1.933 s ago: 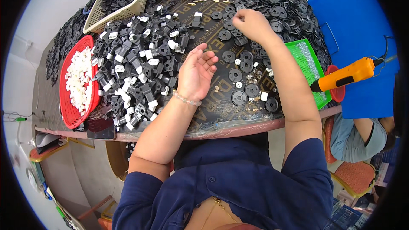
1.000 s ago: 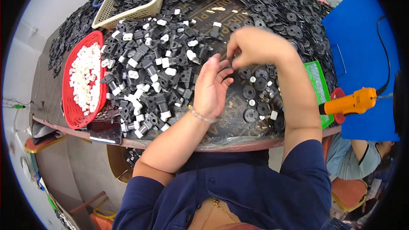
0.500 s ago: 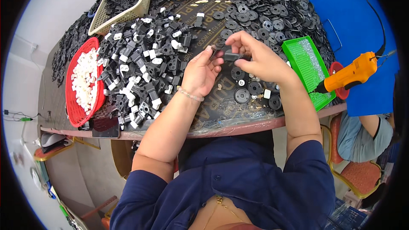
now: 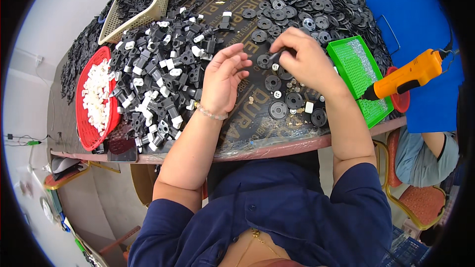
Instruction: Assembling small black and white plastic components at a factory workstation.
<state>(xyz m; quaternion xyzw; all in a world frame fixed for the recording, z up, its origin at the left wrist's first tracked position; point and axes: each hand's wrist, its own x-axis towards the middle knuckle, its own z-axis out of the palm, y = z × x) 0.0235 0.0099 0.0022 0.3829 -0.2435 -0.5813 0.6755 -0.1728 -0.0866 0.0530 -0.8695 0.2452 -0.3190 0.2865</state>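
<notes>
My left hand is raised over the table, palm turned inward, with its fingers apart and nothing in them. To its right, my right hand is closed, thumb and fingers pinching a black plastic part that is mostly covered by the fingers. Below that hand lie black round discs, small metal rings and a white block. Beside my left hand spreads a heap of black plastic pieces with white ends.
A red basket of white pieces stands at the left, a beige crate behind it. Many black discs cover the far right. An orange power screwdriver hangs over a green tray of small metal pieces. Another person's arm shows at right.
My left hand has drawn left and opened, with nothing left between its fingers. My right hand has shifted slightly right, still pinching a black part; the two hands are farther apart.
</notes>
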